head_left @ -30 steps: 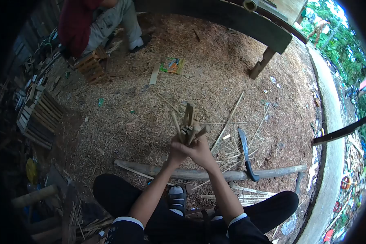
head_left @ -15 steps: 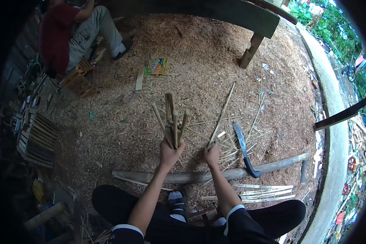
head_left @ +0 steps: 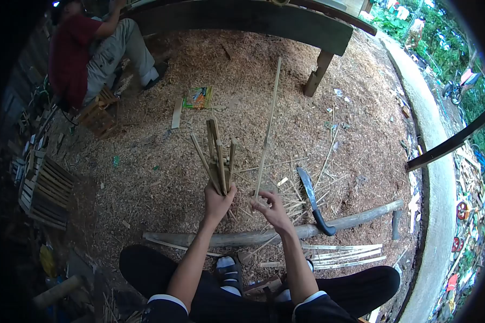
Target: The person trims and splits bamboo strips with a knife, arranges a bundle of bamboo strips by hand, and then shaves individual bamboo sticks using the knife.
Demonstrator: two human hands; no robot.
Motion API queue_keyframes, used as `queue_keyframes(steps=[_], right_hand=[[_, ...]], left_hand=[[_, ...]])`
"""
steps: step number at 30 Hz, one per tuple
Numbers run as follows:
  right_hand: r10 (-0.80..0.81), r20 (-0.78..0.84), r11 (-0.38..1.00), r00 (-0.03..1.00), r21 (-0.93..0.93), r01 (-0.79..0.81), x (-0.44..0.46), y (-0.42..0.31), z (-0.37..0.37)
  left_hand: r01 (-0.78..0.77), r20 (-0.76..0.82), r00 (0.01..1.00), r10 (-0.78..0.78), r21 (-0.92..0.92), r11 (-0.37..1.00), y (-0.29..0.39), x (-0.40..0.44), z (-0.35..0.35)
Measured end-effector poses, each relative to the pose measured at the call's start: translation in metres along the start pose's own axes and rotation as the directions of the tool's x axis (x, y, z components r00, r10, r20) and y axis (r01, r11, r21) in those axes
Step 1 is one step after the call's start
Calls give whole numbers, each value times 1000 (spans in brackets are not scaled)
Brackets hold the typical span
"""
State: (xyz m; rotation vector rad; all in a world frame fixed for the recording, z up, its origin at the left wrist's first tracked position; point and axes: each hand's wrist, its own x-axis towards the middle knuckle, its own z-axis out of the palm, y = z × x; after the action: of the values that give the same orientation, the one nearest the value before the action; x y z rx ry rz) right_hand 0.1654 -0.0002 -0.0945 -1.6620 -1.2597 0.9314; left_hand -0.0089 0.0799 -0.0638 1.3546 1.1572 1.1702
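Note:
My left hand (head_left: 217,200) is closed round the lower ends of several short bamboo sticks (head_left: 219,161), whose tops fan out upward and away from me. To its right, my right hand (head_left: 271,209) pinches the near end of a long, thin bamboo strip (head_left: 268,132) between thumb and fingers. The strip points away from me over the shavings, apart from the bundle. A machete (head_left: 309,191) with a dark curved handle lies right of this hand, its handle end resting against a wooden pole (head_left: 355,216). Loose thin strips (head_left: 296,203) are scattered between hand and machete.
Pale split strips (head_left: 345,255) lie by my right knee. A person (head_left: 86,54) in a red shirt sits at the upper left near a wooden bench (head_left: 242,24). A slatted crate (head_left: 48,185) stands left, a green wrapper (head_left: 198,98) lies ahead, and a concrete kerb (head_left: 434,215) runs along the right.
The strip in my right hand has swung more upright and reaches farther away. My right hand has moved left and its fingers have loosened into a pinch. The view has shifted slightly.

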Motion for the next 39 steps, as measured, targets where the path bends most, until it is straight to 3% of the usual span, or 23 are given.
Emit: queue_keyframes(steps=[4,7,9,10,11,13,14,16,17,19,21,22,23,25,26,28,31,32,33,35,39], right_hand=[[-123,48,992,991,1,124,-9,-26,-6],[-245,31,961,969,143,238,-12,-34,-6],[-271,85,907,959,355,225,-13,-46,-12],[-307,206,918,929,322,231,-10,-53,-18],[-310,209,917,927,322,234,-11,-59,-20],[-146,463,953,874,304,-2,-16,-83,-23],[-256,354,898,900,431,86,-19,-81,-10],[-217,322,862,921,506,25,-26,-95,-3],[-169,301,815,939,579,-39,-28,-100,0],[-181,242,806,953,592,3,-29,-92,7],[-97,67,874,993,483,53,-26,-80,9],[-184,-1,914,983,369,171,-26,-77,8],[-181,0,915,983,367,168,-24,-75,6],[-338,-73,940,938,32,341,-22,-75,4],[-338,-72,940,938,31,341,-21,-77,6],[-277,-217,897,936,292,333,-19,-79,15],[-348,-71,923,935,150,355,-14,-78,10],[-350,-66,923,935,149,356,-14,-78,12],[-271,-66,930,960,238,279,-13,-79,17],[-112,-53,904,992,409,123,-9,-80,23],[-266,-73,928,961,252,276,-7,-72,28]], left_hand=[[-71,-25,997,70,-57,996,-6,3,2],[-114,-53,992,112,-41,993,4,-1,7],[-122,-46,992,121,-24,992,10,-2,9],[-147,-41,989,146,-24,989,12,-2,11],[-149,-45,988,148,-24,989,13,-5,11],[-167,-21,986,167,-25,986,21,-8,14],[-173,-20,985,173,-24,985,25,-10,15],[-139,-71,989,130,-143,980,30,-14,16],[-144,-70,988,135,-139,980,25,-12,14],[-110,-25,994,109,-44,993,14,-8,6],[-109,-17,994,108,-17,994,10,-9,4],[-112,-9,994,112,6,994,14,-8,4],[-109,-9,994,109,4,994,17,-9,6],[-52,-2,999,53,-183,982,26,-13,12],[-52,-3,999,52,-185,981,25,-13,13],[-183,21,983,183,34,982,19,-11,11],[-135,83,988,133,20,991,-3,-9,11],[-151,39,988,149,51,987,-11,-10,13],[-150,34,988,148,51,987,-8,-11,12],[-1,83,997,3,-22,1000,-3,-9,10],[-96,22,995,97,-35,995,-2,-7,8]])
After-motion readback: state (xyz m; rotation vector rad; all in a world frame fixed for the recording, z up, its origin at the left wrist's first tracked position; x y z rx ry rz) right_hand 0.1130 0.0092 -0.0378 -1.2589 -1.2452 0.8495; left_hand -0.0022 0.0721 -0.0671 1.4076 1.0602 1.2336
